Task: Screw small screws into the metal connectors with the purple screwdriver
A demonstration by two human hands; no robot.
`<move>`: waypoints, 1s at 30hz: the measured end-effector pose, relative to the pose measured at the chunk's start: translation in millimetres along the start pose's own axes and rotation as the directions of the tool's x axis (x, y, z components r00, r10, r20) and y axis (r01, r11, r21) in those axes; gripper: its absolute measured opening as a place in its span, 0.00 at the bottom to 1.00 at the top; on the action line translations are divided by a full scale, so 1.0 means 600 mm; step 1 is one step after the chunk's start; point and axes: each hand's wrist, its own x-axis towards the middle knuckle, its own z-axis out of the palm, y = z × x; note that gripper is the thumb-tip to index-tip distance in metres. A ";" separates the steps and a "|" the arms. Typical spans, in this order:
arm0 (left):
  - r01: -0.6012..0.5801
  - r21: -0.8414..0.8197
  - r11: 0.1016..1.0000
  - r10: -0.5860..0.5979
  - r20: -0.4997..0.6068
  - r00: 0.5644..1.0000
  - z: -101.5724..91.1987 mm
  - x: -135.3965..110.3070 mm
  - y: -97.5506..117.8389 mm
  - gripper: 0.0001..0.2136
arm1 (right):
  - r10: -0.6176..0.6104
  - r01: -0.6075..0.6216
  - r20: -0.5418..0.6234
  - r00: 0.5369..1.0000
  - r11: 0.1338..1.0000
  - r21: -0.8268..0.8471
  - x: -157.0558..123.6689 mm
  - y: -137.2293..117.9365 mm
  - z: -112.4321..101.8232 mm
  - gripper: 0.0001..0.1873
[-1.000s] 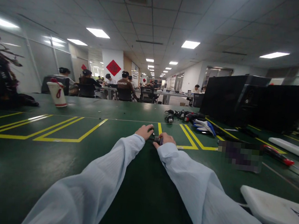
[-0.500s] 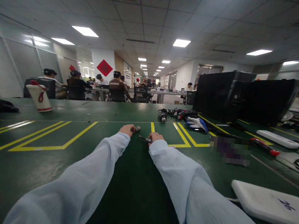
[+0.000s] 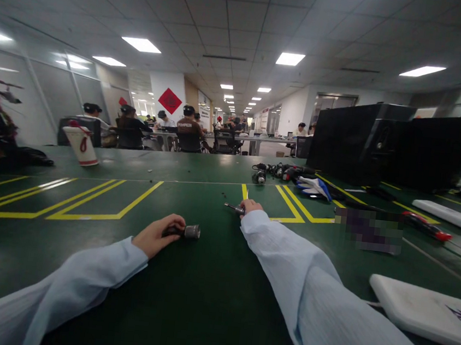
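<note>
My left hand (image 3: 157, 235) rests low on the green table (image 3: 210, 285), its fingers closed round a short dark cylinder with a silver end (image 3: 188, 231) that points right. Farther out, my right hand (image 3: 250, 206) lies by the yellow floor-style marking and pinches a thin metal rod (image 3: 234, 208) that sticks out to the left. Both arms wear pale blue sleeves. The two hands are well apart, with bare table between them.
A pile of small tools (image 3: 280, 172) and a blue-white glove (image 3: 314, 187) lie beyond my right hand. A red-handled screwdriver (image 3: 426, 225), white flat cases (image 3: 425, 311) and large black boxes (image 3: 398, 146) fill the right. A paper cup (image 3: 80, 146) stands far left. People sit at distant desks.
My left hand has pulled back toward me and to the left, carrying the cylinder away from the right hand. The right hand has stayed in place with the rod.
</note>
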 end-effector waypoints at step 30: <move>-0.147 0.161 0.976 0.118 0.175 0.977 0.030 -0.019 0.085 0.16 | 0.095 -0.093 0.043 0.995 0.994 -0.051 -0.023 0.009 -0.031 0.17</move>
